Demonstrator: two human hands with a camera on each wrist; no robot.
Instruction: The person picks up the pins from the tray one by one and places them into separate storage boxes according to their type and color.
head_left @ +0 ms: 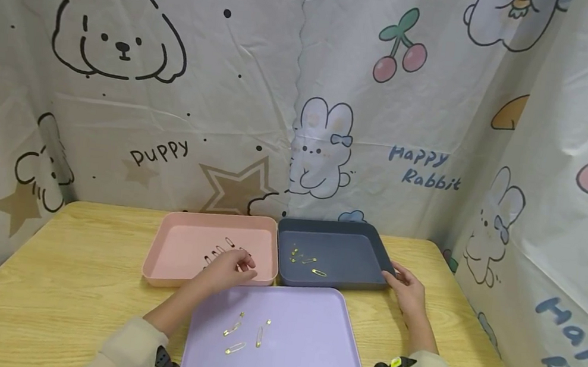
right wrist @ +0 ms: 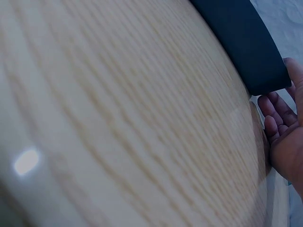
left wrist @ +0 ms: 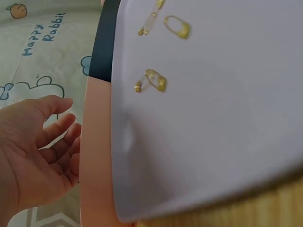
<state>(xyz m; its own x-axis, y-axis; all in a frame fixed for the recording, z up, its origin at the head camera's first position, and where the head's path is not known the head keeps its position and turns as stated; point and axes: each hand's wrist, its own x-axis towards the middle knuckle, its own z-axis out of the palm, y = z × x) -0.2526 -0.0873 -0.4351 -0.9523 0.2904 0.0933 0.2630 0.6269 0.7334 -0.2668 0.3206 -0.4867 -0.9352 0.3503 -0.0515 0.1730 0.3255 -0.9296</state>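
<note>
My left hand (head_left: 231,268) hovers over the front right part of the pink tray (head_left: 171,248). Its fingers are loosely bent, and the left wrist view shows nothing between them and the thumb. Several dark safety pins (head_left: 230,242) lie in that tray, some partly hidden by the hand. At the right side of the dark blue tray (head_left: 353,252), my right hand (head_left: 408,294) holds the rim near the front corner between thumb and fingers. Gold safety pins (head_left: 319,273) lie in the blue tray. Several more gold safety pins (head_left: 235,348) are scattered on the purple tray (head_left: 303,352).
The pink and blue trays stand side by side at the back, with the purple tray in front. All rest on a wooden table (head_left: 63,279). A printed cloth (head_left: 247,113) hangs behind and along both sides.
</note>
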